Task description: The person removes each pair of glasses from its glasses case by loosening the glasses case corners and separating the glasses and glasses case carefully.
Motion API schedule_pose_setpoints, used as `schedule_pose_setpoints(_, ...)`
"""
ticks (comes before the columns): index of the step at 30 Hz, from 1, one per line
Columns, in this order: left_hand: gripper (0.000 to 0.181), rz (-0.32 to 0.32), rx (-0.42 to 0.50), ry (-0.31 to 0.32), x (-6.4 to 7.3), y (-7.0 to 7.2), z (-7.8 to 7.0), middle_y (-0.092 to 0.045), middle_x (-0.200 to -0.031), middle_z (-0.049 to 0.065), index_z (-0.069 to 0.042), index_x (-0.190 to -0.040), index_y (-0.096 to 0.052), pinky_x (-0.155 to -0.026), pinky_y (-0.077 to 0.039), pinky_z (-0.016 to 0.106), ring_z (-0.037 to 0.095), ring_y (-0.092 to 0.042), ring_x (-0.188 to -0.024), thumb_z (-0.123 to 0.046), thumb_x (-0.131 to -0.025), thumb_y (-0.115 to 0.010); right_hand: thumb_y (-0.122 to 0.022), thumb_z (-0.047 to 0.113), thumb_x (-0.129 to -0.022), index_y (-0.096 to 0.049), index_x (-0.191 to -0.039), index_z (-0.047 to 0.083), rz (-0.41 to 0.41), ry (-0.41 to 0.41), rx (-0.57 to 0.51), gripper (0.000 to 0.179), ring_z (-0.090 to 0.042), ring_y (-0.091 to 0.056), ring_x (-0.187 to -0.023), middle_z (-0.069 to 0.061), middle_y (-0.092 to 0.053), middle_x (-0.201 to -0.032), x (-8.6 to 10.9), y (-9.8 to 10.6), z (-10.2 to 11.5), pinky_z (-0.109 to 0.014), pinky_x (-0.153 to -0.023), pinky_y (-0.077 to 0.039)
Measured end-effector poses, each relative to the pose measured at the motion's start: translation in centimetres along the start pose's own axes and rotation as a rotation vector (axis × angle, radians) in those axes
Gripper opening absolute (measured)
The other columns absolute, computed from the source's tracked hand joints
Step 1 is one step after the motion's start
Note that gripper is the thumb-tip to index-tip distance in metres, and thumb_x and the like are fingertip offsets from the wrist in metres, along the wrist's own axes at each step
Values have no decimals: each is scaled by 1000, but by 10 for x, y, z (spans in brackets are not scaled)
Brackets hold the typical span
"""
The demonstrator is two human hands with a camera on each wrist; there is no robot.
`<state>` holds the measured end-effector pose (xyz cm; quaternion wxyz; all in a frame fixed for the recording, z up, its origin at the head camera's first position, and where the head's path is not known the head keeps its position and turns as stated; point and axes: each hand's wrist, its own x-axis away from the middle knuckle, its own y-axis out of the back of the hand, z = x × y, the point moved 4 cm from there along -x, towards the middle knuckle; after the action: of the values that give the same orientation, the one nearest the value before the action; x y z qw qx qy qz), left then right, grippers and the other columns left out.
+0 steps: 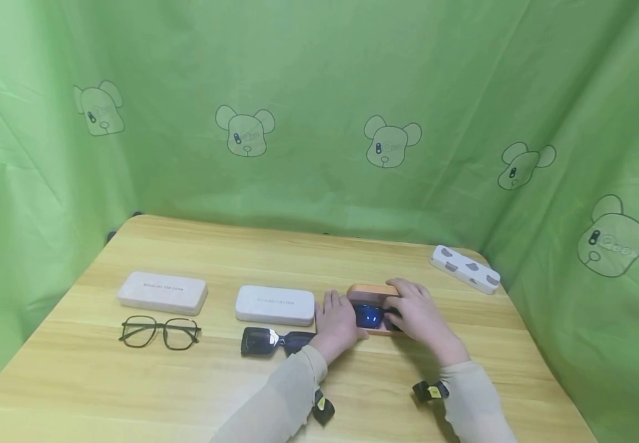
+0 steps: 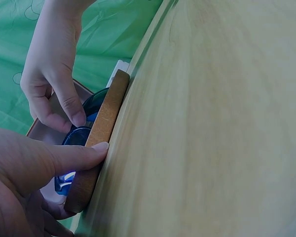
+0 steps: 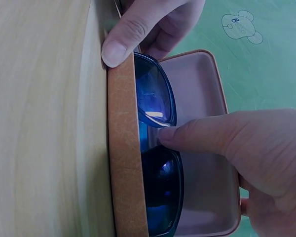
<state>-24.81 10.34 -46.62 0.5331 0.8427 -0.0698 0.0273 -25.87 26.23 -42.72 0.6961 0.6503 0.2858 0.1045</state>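
Observation:
An orange-brown glasses case (image 1: 361,288) stands with its lid raised, holding sunglasses with blue lenses (image 3: 155,91). My left hand (image 1: 337,321) grips the case's left end, its thumb (image 2: 91,154) on the front wall. Inside the case, my right hand (image 1: 421,314) has its thumb (image 3: 175,137) and a curled finger at the bridge of the sunglasses and pinches it. The other right fingers are by the lid, partly hidden. Black sunglasses (image 1: 261,342) lie beside my left wrist, which hides their right end.
Two closed pale cases, one at the left (image 1: 162,293) and one in the middle (image 1: 275,305), lie on the wooden table (image 1: 148,394). Black-framed eyeglasses (image 1: 160,332) are in front of the left one. A white case with grey patches (image 1: 465,269) sits at the back right. Green curtains (image 1: 319,184) surround the table.

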Motion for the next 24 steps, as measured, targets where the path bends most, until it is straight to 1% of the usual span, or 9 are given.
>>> schedule_pose_setpoints(9,99,-7,0,-8,1,1,0,-32,-157,20,0,-143,-41,-121,-20,58,32,-26,-149,-53,-70,-81,-80,16,-77,-72,-83,15,-9,28,-6,11,-39,-51,-127,-20,-59,-131,1,4,2,-62,-107,-38)
schedule_pose_setpoints(24,98,-6,0,-8,1,1,0,-31,-157,20,0,-143,-41,-121,-20,58,32,-25,-149,-52,-70,-81,-80,13,-77,-73,-84,13,-17,50,-26,10,-39,-52,-125,-19,-61,-128,1,8,2,-62,-106,-39)
